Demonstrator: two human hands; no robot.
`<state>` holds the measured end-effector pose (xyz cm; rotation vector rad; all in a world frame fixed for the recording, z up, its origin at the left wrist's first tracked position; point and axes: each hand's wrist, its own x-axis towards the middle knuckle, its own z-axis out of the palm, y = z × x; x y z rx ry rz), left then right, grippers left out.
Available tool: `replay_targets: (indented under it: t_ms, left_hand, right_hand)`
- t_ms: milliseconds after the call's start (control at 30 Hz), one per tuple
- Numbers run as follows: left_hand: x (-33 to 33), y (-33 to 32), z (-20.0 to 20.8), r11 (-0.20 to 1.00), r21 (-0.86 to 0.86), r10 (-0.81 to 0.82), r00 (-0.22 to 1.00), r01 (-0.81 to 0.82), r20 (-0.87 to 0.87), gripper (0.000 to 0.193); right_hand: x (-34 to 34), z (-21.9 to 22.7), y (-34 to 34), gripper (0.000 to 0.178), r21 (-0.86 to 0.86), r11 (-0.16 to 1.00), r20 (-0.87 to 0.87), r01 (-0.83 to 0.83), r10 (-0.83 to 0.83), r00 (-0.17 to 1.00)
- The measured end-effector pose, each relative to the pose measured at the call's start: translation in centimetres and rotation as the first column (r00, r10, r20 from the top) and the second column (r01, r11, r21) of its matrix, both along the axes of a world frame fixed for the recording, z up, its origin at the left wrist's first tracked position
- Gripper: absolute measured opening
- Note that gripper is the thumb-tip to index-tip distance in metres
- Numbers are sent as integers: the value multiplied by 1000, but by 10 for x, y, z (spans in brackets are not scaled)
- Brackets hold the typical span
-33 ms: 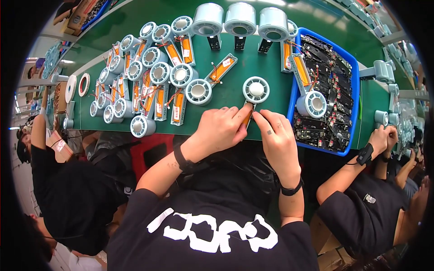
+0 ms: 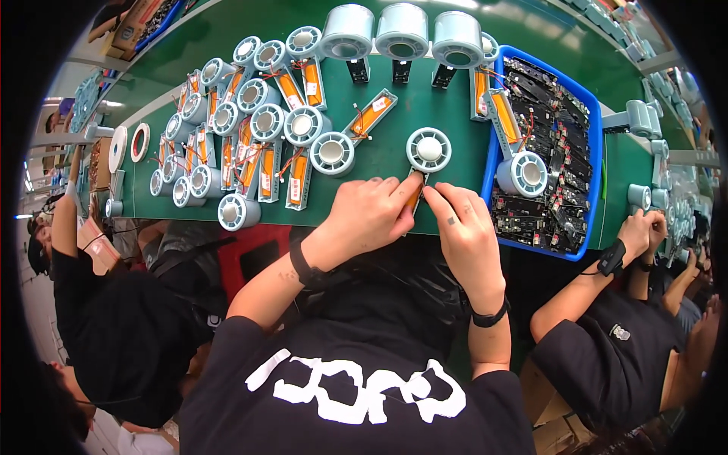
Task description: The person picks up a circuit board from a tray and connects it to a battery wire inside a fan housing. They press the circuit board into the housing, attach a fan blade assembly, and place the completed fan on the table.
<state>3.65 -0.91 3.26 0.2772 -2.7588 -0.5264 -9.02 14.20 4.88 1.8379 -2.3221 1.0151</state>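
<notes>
In front of me a light-blue handheld fan (image 2: 428, 150) lies with its round head away from me and its opened handle toward me. An orange battery (image 2: 413, 199) shows inside the handle, partly covered by my fingers. My left hand (image 2: 371, 208) is closed around the handle's left side, index finger pressed near the fan head. My right hand (image 2: 464, 227) pinches at the handle's right side with thumb and fingertips; any small part between them is hidden. Left of the fan lies another fan (image 2: 333, 154), its orange-battery handle (image 2: 373, 114) pointing up and right.
Several opened fans (image 2: 267, 122) with red wires crowd the green table (image 2: 425, 83) at left. Three fans (image 2: 403, 32) stand at the back. A blue bin (image 2: 597, 174) at right holds black circuit boards (image 2: 542, 205); one fan (image 2: 522, 174) rests over it. Co-workers sit on both sides.
</notes>
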Motion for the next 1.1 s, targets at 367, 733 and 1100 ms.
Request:
replay_targets:
  t_ms: [367, 733, 1100]
  left_hand:
    - [10, 6, -23, 998, -48, 22, 967, -35, -254, 40]
    - [4, 4, -20, 993, 107, 77, 962, -51, -262, 44]
    - [2, -19, -1, 995, 65, -70, 997, 72, -31, 44]
  right_hand:
    - [7, -9, -4, 29, -71, 986, 308, 154, -125, 943]
    - [28, -12, -17, 26, -79, 954, 341, 288, -246, 908]
    - [22, -23, -11, 28, -121, 961, 269, 248, -209, 940]
